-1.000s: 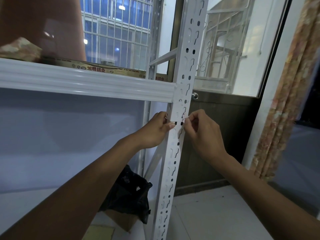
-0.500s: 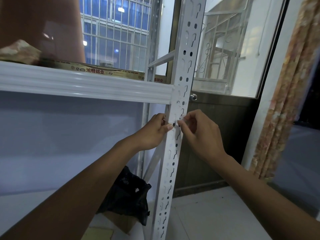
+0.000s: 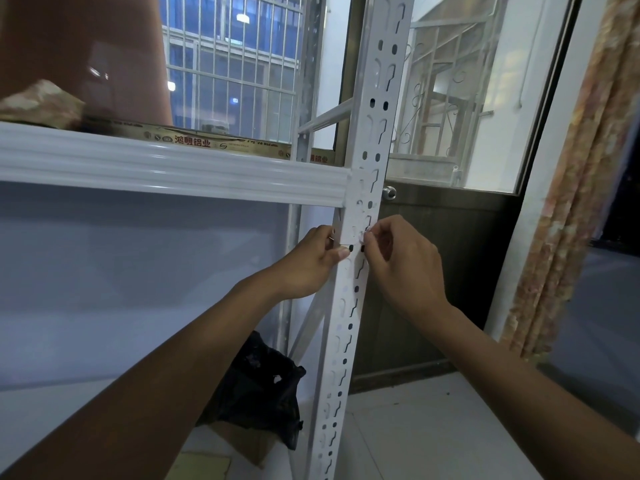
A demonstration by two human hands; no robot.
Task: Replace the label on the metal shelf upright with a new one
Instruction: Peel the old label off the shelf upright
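Right hand (image 3: 405, 261) edged left, apparently pinching label (image 3: 361, 237); left hand (image 3: 308, 265) grasps upright (image 3: 377, 98) above bag (image 3: 263, 386).

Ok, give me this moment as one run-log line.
stage: label work on upright, below shelf beam | left hand: grips upright edge, thumb on face | right hand: pinches label | old or new label: cannot tell

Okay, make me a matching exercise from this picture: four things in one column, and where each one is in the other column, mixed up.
Things:
1. left hand
2. right hand
3. black bag
4. curtain

Places:
A. low down, left of the shelf upright
B. far right of the view
C. pinching the label on the upright's face
D. gripping the upright's left edge

Pairs: 1-D, 2-C, 3-A, 4-B
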